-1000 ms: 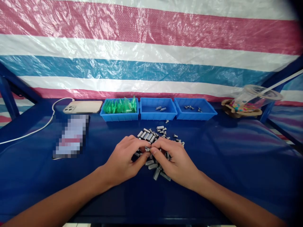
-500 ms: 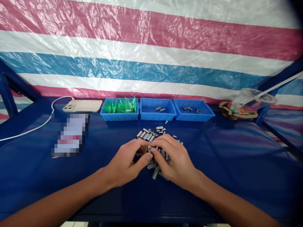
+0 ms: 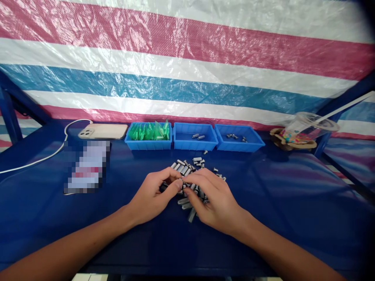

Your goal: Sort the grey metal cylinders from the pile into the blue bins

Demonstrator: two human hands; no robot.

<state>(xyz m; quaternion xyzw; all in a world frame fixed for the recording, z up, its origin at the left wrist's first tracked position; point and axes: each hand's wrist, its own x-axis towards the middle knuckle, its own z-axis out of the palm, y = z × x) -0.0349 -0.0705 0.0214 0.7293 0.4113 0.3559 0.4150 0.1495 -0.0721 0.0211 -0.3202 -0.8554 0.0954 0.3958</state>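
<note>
Over a heap of silvery metal cylinders point(image 3: 191, 215), my left hand point(image 3: 154, 197) and my right hand point(image 3: 218, 203) meet at the fingertips. Between them shows a bit of a small metal part point(image 3: 183, 183), mostly covered by the fingers. My left thumb and forefinger are closed around its left side. From the right, my other thumb and forefinger pinch at the same spot. Loose short screws point(image 3: 215, 169) lie beyond my right hand. More cylinders point(image 3: 184, 170) lie side by side behind the fingertips.
Three blue bins stand in a row: one with green packets point(image 3: 149, 132), a middle bin point(image 3: 195, 145) with two cylinders, and a right bin point(image 3: 240, 146) with several screws. Two phones point(image 3: 107, 131) point(image 3: 89, 166) and a white cable point(image 3: 65, 136) are left. A plastic cup point(image 3: 307, 128) stands right.
Both hands have shifted slightly left, and the fingertips are closer together around the small part. More cylinders now show below the fingers.
</note>
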